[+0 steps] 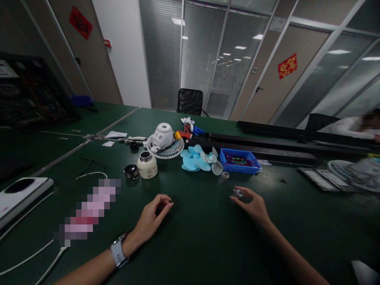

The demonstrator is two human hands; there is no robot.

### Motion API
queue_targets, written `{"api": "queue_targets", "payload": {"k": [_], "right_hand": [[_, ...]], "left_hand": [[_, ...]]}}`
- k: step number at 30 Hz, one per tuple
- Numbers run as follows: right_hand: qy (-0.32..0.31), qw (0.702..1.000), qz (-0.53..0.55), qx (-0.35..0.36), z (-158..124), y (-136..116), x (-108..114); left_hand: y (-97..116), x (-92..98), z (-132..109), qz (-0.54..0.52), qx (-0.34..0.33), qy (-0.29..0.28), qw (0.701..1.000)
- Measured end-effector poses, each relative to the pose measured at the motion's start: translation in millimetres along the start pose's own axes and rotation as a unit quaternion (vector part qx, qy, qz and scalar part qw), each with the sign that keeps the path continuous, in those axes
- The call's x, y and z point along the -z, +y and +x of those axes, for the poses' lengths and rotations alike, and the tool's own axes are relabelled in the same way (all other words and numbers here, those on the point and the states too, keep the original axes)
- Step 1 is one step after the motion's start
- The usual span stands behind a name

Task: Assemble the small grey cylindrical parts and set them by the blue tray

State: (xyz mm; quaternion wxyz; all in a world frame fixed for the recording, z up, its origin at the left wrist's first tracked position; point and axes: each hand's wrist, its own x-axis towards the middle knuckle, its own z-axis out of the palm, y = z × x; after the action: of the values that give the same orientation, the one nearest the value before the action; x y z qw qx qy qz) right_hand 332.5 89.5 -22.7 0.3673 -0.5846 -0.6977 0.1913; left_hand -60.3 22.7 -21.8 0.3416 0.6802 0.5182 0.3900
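My right hand pinches a small round part with a pale ring-like top between thumb and fingers, just above the green table. A similar small round part stands on the table ahead of it. My left hand rests near the middle, thumb and index fingertips almost together; anything between them is too small to make out. Light-blue fan blades and see-through fan blades lie beyond both hands. Behind my left hand are a cream jar and its black cup-like lid.
A white fan body on its grille stands farther back, beside a red-and-black power drill. The blue bin holds wires. Long black rails cross the back right. White cables lie left. A person sits far right.
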Motion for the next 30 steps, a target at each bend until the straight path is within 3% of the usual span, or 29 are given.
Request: {"api": "queue_targets", "payload": {"k": [4, 7, 11, 19, 23, 27, 30], "right_hand": [[-0.096, 0.992, 0.06, 0.056, -34, -55, -34], [-0.145, 0.981, 0.086, 0.092, -33, -89, -68], [-0.178, 0.971, 0.099, 0.123, -20, -114, -99], [-0.203, 0.965, 0.108, 0.124, -18, -118, -107], [-0.195, 0.966, 0.12, 0.12, -18, -114, -108], [-0.21, 0.962, 0.124, 0.121, -18, -114, -109], [-0.215, 0.96, 0.129, 0.128, -18, -114, -106]], "left_hand": [[13, -14.6, -1, -0.002, -0.077, -0.032, 0.997], [27, -28.5, 3, 0.002, -0.131, -0.045, 0.99], [40, -35.2, 12, -0.001, -0.133, -0.018, 0.991], [54, -31.5, 25, -0.017, -0.096, -0.017, 0.995], [34, -16.0, 20, -0.013, -0.064, 0.033, 0.997], [4, 3.9, 9, -0.017, -0.002, -0.02, 1.0], [-5, 9.6, 6, 0.015, 0.018, -0.069, 0.997]]}}
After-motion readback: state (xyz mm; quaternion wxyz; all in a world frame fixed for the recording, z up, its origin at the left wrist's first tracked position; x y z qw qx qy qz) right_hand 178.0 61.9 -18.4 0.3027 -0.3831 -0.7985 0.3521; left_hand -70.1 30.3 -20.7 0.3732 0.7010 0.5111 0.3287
